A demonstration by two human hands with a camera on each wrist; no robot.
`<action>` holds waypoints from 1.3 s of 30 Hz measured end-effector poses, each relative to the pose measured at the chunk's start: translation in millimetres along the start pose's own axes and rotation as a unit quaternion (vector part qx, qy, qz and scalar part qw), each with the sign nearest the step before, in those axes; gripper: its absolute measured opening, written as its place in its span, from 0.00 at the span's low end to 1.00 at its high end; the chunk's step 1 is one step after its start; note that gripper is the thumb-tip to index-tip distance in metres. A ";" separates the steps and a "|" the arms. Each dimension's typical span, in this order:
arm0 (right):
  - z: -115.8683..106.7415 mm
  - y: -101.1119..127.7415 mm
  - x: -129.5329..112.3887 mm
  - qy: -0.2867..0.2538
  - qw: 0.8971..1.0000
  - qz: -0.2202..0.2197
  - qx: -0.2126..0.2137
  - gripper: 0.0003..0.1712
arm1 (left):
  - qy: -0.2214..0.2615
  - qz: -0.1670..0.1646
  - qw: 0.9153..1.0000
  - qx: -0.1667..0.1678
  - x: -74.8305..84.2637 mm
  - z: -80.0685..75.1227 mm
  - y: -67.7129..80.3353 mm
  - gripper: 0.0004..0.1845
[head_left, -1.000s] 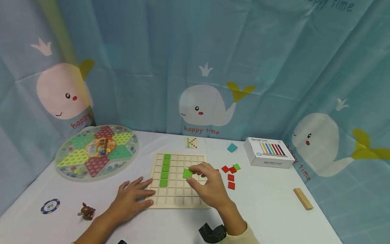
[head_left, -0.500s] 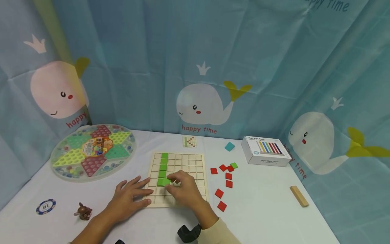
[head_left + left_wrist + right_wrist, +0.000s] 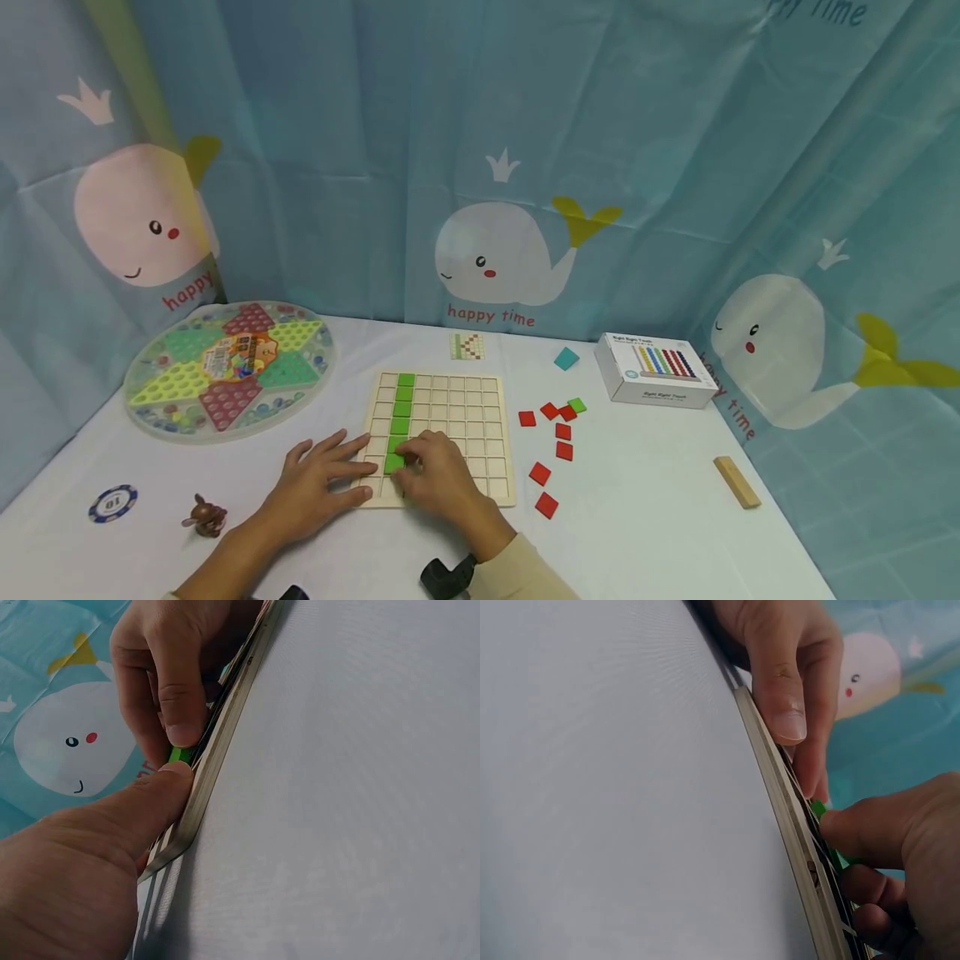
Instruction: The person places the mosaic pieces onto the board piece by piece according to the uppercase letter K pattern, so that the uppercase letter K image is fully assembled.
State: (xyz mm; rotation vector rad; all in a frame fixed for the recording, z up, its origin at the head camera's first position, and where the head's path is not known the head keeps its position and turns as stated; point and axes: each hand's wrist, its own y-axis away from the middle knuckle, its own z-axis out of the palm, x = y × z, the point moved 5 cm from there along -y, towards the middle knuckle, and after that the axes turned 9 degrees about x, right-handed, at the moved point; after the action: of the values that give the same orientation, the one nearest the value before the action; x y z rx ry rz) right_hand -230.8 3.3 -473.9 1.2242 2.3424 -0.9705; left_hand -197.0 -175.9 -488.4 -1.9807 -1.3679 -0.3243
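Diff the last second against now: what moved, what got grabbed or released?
The right hand carried the green tile from mid-board leftward and toward the person, to the near end of the green column on the wooden grid board, fingers still on it. The left hand stayed on the board's near-left corner. The red tiles lie as before.

Playroom: whale curtain [image 3: 510, 258], board games [image 3: 228, 371]

The grid board [image 3: 442, 433] lies in the middle of the counter [image 3: 660, 517]. Left behind it lies the round game board [image 3: 228, 371], right of it the loose tiles [image 3: 555, 442], further right behind the box [image 3: 654, 371]. Both hands rest on the grid board's near left part.
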 end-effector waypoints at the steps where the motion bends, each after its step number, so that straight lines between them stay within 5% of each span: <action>1: 0.2 -0.3 -0.6 0.009 1.000 -0.003 0.000 0.12 | -0.001 0.000 1.000 0.001 -0.2 -0.3 -0.3 0.19; 13: 2.6 -0.3 -3.6 0.009 1.000 -0.019 0.004 0.12 | 0.000 -0.006 1.000 0.001 -1.6 -3.0 1.1 0.18; 19: -8.4 1.6 -6.9 -0.040 0.999 -0.021 0.010 0.13 | 0.006 -0.005 1.000 0.001 -2.4 -1.6 1.6 0.19; 27: -64.5 -0.6 -3.1 -0.097 0.994 -0.006 0.046 0.14 | 0.006 -0.009 1.000 0.004 -0.5 -0.5 1.0 0.18; 34: -133.3 2.0 29.3 -0.049 0.990 -0.008 0.130 0.16 | 0.008 -0.017 1.000 -0.006 2.7 1.1 -0.6 0.19; 39: -165.1 5.8 60.1 -0.015 0.988 0.008 0.151 0.16 | 0.005 -0.018 1.000 -0.008 1.1 0.8 0.1 0.18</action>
State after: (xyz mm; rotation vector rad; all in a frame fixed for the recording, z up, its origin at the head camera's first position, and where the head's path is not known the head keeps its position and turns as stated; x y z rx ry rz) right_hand -256.7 156.4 -391.7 1.3224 2.2150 -1.3676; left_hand -196.6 -174.6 -488.4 -1.9659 -1.4009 -0.3620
